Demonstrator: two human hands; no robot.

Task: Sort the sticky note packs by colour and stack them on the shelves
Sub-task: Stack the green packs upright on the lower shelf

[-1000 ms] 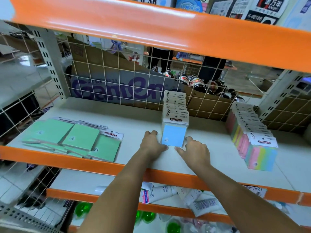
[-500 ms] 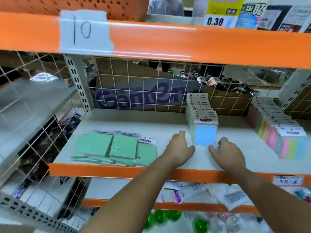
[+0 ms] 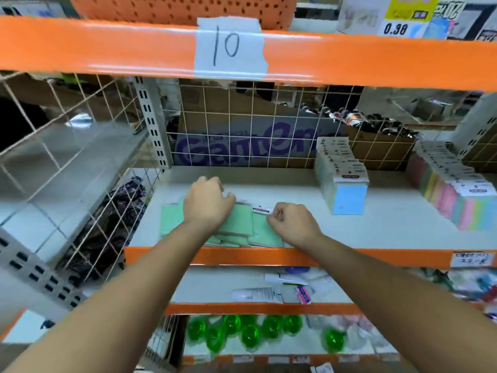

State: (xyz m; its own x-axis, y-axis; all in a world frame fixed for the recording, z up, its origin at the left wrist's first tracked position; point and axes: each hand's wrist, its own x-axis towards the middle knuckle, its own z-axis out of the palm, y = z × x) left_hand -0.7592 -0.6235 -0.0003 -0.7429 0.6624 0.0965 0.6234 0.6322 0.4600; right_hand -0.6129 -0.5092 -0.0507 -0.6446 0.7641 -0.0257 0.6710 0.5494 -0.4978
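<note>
Flat and overlapping on the front left part of the shelf (image 3: 390,227), just behind its orange front edge (image 3: 376,258): the green packs (image 3: 239,224), not yet stood up in a row. Directly under both hands, so no reaching sideways needed. Left hand (image 3: 207,203) on top of the middle of the pile, knuckles up, fingers bent down over the far side; impossible to tell whether gripping a pack or only pressing, because of the hand itself hiding the fingertips. Right hand (image 3: 293,224) at the right end of the pile, curled, apparently pinching the rightmost pack near its white header card (image 3: 262,210). Spread of the pile running left to right along the front edge, while each pack points its header away, toward the wire grid (image 3: 269,130) at the back. To the right, well apart from the hands: a tidy row of blue packs (image 3: 347,195), upright and running from front to back, and further right a similar row of multicoloured packs (image 3: 457,203). Probably the pattern to copy: gather the green ones, turn them upright, line them front to back in the free space left of the blue row. Left hand nearer to the bulk of the pile, right hand nearer to the blue row and to the loose right end. Likely best to draw the pile together from both ends first. Risk of thin packs sliding over each other and off the front edge if pulled toward the body.
</note>
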